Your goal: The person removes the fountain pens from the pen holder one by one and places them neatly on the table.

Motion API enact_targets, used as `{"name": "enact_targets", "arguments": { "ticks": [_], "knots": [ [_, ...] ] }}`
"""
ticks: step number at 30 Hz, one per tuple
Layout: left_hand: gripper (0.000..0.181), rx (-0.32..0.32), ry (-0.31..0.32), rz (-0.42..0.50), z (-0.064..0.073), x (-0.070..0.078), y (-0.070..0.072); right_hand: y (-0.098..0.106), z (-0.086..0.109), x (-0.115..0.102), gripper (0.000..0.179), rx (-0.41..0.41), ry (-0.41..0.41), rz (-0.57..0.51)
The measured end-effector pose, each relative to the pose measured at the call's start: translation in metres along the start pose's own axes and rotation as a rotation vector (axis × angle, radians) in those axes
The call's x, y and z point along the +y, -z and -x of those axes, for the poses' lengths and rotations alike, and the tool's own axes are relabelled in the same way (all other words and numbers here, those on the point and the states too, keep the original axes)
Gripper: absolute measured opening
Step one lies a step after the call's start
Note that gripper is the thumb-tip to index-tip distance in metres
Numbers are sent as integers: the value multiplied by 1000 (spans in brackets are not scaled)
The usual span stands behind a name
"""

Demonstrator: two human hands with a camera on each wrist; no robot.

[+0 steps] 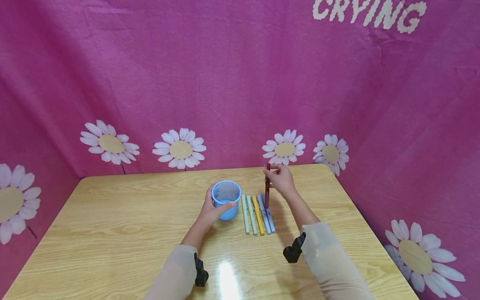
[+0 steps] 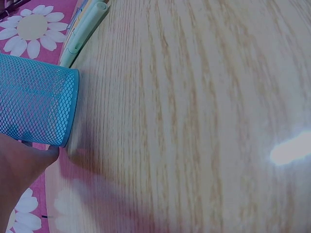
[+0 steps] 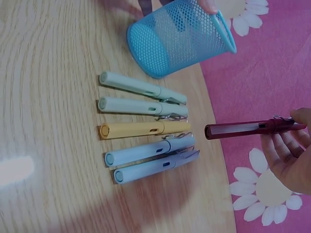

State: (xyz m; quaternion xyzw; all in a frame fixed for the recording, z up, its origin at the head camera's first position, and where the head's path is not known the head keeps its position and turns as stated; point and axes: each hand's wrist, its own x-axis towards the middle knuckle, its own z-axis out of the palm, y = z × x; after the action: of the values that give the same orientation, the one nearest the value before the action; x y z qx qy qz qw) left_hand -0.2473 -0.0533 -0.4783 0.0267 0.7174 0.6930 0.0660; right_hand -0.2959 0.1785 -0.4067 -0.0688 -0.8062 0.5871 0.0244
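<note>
My left hand (image 1: 211, 213) holds a blue mesh pen cup (image 1: 226, 191), thumb over the near rim and fingers round its left side; its mouth faces up. My right hand (image 1: 283, 181) pinches a dark red pen (image 1: 267, 192) near its clip end. The pen is upright, its lower end above the far end of a row of pens. In that row, right of the cup, lie two pale green pens (image 3: 131, 84), a yellow pen (image 3: 138, 129), a light blue pen (image 3: 146, 151) and a lavender-blue pen (image 3: 154, 166), side by side with clips toward the far edge.
The wooden table (image 1: 123, 233) reaches back to a pink cloth (image 1: 225, 83) printed with white daisies. Black wrist cameras (image 1: 294, 248) sit at both sleeve cuffs. A bright light reflection shows on the near tabletop.
</note>
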Motion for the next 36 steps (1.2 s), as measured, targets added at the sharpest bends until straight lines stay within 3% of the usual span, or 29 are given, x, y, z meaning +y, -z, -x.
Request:
{"name": "enact_targets", "arguments": {
  "ticks": [7, 25, 36],
  "knots": [
    [90, 27, -19, -16, -10, -17, -1, 5, 0, 7, 37, 5, -1, 33],
    [91, 31, -3, -37, -10, -18, 0, 14, 2, 36, 37, 21, -73, 83],
    [94, 30, -15, -27, -8, -15, -1, 15, 0, 48, 36, 35, -75, 145]
  ]
}}
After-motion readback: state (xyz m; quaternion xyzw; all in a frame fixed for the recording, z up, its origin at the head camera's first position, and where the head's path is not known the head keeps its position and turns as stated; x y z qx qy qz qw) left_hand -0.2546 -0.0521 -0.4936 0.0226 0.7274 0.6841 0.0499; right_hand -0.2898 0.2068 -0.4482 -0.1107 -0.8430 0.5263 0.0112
